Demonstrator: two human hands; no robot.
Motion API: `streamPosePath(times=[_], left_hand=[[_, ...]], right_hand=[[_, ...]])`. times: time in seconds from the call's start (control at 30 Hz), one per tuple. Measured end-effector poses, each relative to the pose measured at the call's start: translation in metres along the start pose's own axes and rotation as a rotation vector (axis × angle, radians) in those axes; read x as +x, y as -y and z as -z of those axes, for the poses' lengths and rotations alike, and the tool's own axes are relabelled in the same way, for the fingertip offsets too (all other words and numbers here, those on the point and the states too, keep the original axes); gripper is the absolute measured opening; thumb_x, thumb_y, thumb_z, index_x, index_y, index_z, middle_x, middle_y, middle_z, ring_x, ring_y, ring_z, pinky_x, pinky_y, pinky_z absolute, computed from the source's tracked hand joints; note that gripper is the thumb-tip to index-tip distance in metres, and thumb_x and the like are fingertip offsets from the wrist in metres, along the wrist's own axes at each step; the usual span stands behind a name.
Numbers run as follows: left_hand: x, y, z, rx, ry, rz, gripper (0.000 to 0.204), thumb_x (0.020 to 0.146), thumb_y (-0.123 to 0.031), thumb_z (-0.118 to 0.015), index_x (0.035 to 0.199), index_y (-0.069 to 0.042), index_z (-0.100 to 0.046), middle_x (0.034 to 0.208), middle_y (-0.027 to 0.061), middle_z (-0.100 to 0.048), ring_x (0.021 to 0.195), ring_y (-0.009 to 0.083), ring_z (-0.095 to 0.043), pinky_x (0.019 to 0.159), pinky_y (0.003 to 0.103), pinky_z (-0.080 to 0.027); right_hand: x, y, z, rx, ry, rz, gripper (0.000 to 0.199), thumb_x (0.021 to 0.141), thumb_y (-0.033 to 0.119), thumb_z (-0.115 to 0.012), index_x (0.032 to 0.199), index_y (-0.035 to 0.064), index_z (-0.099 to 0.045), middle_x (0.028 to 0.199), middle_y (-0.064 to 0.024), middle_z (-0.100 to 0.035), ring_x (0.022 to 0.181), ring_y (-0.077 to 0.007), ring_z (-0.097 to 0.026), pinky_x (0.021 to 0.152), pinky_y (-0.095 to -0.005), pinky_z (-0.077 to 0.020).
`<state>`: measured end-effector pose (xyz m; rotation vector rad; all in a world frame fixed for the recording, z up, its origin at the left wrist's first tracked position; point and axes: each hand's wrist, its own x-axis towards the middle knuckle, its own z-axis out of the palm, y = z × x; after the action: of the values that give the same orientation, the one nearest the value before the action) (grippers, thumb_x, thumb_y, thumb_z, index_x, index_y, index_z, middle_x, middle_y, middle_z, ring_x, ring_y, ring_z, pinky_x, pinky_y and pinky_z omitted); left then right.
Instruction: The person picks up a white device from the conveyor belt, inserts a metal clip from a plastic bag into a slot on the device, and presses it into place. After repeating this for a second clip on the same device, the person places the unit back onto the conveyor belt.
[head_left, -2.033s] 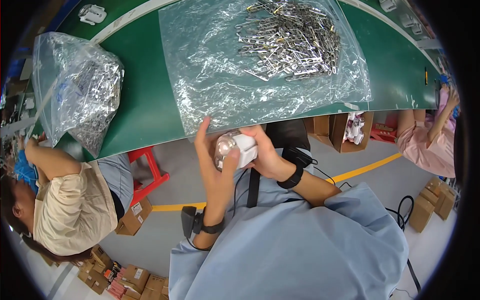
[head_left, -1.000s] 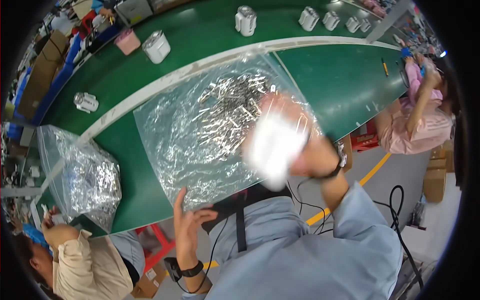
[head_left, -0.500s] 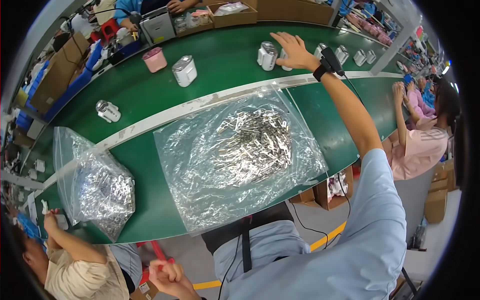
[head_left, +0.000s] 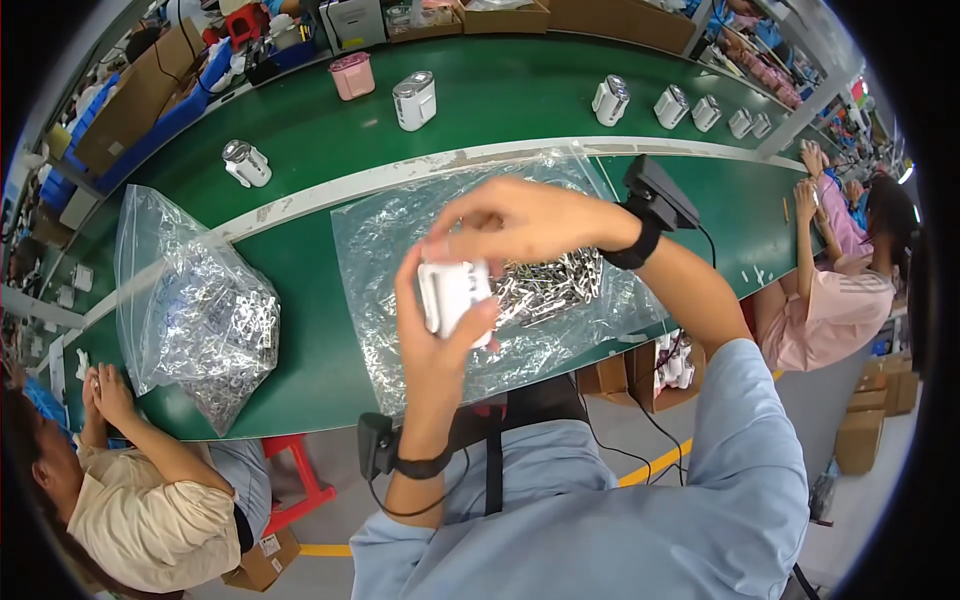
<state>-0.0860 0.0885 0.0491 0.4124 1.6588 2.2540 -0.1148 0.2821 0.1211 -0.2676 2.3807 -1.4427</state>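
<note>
My left hand (head_left: 428, 345) is wrapped round a small white device (head_left: 460, 295) with rounded edges, thumb on its near face. Over the device's top bends my right hand (head_left: 530, 222), its fingers closed at the upper end and partly blurred. The top of the device is hidden behind those fingers. Both hands are above a flat clear plastic bag (head_left: 375, 320) on the green table. On that bag lies a heap of small, slim silvery metal parts (head_left: 550, 290), partly covered by my right hand and wrist.
A full clear bag of metal parts (head_left: 215, 320) stands at left. Beyond the pale rail (head_left: 290, 215) are white devices with silvery tops (head_left: 415, 100) and a pink one (head_left: 352, 77). Co-workers sit at left (head_left: 150, 490) and right (head_left: 830, 290). A cardboard box (head_left: 640, 385) is below the table edge.
My right hand has come back from the devices beyond the rail. My left hand has risen from below the table edge. A white device is now between both hands, and the view has shifted.
</note>
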Motion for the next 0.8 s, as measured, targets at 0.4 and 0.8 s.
streamPosePath(times=[0.4,0.8], left_hand=[[-0.065,0.005,0.059,-0.36,-0.047,0.222,0.065,0.089,-0.032,-0.058,0.144,-0.009,-0.031,0.105,0.0182,-0.06,0.08,0.0211,-0.061,0.057,0.03,-0.048],[-0.058,0.014,0.061,-0.504,-0.029,0.278,0.056,0.095,-0.033,-0.048,0.144,-0.012,-0.031,0.11,0.0165,-0.06,0.094,0.0221,-0.062,0.065,0.035,-0.051]], right_hand=[[0.018,-0.132,0.016,-0.496,-0.606,-0.152,0.044,0.078,0.036,-0.076,0.062,-0.0033,-0.066,0.057,-0.0188,-0.06,0.051,-0.0283,-0.059,0.056,-0.0407,-0.0483],[0.015,-0.117,0.015,-0.305,-0.553,-0.331,0.038,0.079,0.027,-0.076,0.065,-0.0064,-0.064,0.057,-0.0134,-0.061,0.046,-0.0202,-0.061,0.045,-0.0336,-0.0493]])
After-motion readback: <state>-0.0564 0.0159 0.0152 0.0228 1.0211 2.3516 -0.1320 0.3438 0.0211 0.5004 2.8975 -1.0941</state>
